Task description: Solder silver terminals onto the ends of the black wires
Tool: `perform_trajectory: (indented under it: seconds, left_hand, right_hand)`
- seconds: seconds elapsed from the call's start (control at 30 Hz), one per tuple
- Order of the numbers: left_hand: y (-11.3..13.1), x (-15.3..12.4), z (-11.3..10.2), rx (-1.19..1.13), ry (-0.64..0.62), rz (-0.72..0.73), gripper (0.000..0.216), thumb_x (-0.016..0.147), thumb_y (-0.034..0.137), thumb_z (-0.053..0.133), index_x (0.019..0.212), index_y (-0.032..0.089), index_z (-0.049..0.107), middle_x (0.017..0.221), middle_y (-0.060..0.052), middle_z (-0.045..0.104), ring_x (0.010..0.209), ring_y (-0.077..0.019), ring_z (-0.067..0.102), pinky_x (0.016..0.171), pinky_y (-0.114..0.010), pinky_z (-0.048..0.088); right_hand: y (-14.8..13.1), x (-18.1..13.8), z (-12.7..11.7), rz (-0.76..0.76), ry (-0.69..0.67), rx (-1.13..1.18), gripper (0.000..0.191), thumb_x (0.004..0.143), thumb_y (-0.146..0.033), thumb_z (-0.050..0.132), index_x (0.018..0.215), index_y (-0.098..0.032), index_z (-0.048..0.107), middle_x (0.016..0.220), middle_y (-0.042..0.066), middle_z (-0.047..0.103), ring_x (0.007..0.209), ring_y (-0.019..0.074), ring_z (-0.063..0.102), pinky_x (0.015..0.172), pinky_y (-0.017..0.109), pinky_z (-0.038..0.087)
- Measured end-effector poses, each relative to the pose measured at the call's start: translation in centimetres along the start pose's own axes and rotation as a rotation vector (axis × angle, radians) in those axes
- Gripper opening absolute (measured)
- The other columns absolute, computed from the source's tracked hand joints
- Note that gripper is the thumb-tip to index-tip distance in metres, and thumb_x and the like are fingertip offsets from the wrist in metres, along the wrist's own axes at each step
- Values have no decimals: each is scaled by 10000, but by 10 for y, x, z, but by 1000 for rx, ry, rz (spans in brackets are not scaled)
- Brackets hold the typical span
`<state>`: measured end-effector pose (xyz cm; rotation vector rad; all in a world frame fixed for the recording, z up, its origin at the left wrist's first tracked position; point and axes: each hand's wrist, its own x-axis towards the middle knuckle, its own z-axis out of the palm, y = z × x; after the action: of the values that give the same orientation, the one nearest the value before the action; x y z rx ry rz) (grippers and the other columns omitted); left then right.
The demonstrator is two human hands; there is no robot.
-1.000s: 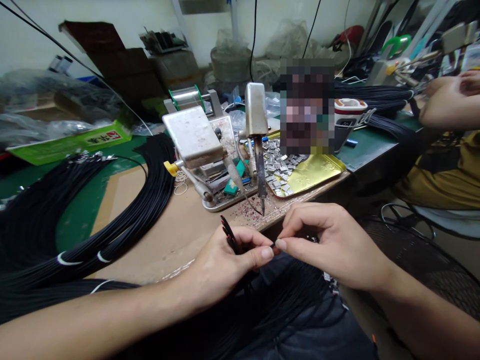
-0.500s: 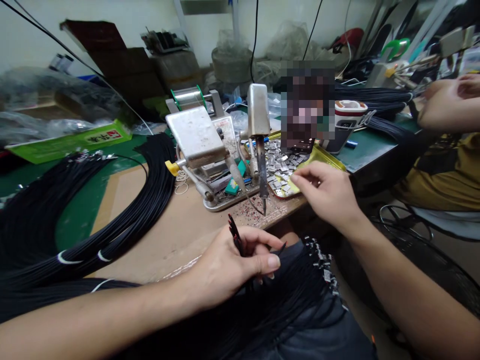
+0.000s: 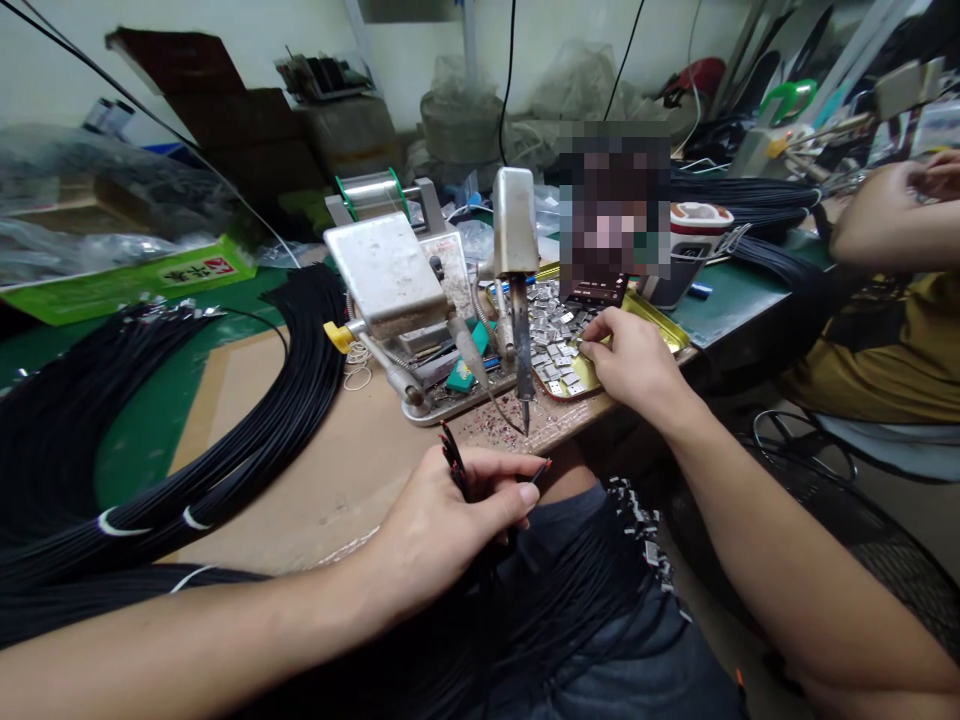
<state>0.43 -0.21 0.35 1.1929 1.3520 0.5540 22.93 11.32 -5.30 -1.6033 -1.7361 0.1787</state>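
Note:
My left hand (image 3: 469, 500) is closed round several thin black cables (image 3: 452, 462) with reddish tips. One cable end (image 3: 541, 472) sticks out between its thumb and index finger. Over the tin tray (image 3: 670, 322), my right hand (image 3: 637, 362) is closed in a pinch, its fingertips at a small metal connector by the pile of connectors (image 3: 555, 335). To the left of that pile, a soldering iron (image 3: 520, 340) points downward in its stand, and a second thin nozzle (image 3: 471, 352) reaches toward its tip. Cables with connectors fitted (image 3: 646, 535) lie across the lap.
Thick bundles of black cable (image 3: 300, 370) cover the left of the bench. Behind the soldering station's metal box (image 3: 386, 270) is a solder spool (image 3: 373, 193). A phone with a blurred screen (image 3: 600, 290) stands behind the tray. At the right, another person's arm (image 3: 874, 215) is visible.
My right hand has moved slightly left and its fingers have closed at the connectors. My left hand, still holding the cables, has shifted slightly left in view.

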Motion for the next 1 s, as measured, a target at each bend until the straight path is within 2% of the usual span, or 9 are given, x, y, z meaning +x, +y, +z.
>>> perform_trajectory:
  seconds: [0.1,0.17,0.27,0.33,0.4,0.53,0.73,1.0]
  left_hand:
    - [2,0,1,5,15,-1,307,701,289,755,962,128,763,582,3,654,528,-110,543,521,-218,424]
    - [1,0,1,-15,14,0,325,709,295,751,980,116,749,582,4,646,519,-107,537,508,-213,416]
    - [-1,-1,0,-67,16,9,356,733,310,739,1025,107,738,601,-5,647,524,-103,533,511,-210,419]
    - [-3,0,-1,-93,26,23,374,745,319,732,1057,112,736,626,-16,657,544,-106,538,528,-214,429]
    - [-3,1,-1,-106,48,44,367,753,318,727,1060,119,743,640,-19,656,573,-113,547,536,-213,431]
    - [-3,4,-3,-77,92,99,296,761,286,726,1014,136,766,636,-9,646,573,-104,519,500,-188,390]
    - [-2,5,-4,-12,146,113,193,790,264,692,928,167,786,549,20,620,461,-77,393,401,-182,247]
    - [-1,4,-4,-16,164,132,178,770,283,715,888,176,795,554,19,658,446,-74,399,404,-185,259]
  right_hand:
    - [0,-2,-5,-9,24,72,92,782,-169,613,846,-171,679,760,37,662,680,185,574,658,326,445]
    - [-4,-8,-12,-21,76,114,176,818,-152,569,953,-163,682,801,38,651,688,170,568,668,319,456]
    - [-19,-28,-24,-22,115,358,203,862,-156,553,1018,-172,683,869,40,641,747,160,581,703,313,480]
    - [-32,-47,-31,54,42,669,131,835,-182,643,957,-177,688,843,26,657,756,156,611,707,303,505]
    - [-45,-65,-34,182,-101,892,168,778,-193,738,939,-178,692,832,23,686,750,155,647,715,301,540]
    - [-63,-89,-27,393,-336,1158,265,709,-238,828,920,-157,689,795,36,728,723,179,718,746,334,597]
    - [-69,-94,-13,432,-353,1231,275,740,-269,816,930,-150,656,776,40,742,713,189,743,723,328,618]
    - [-71,-96,-14,421,-320,1218,237,751,-261,809,910,-151,673,780,54,768,712,201,755,732,340,628]
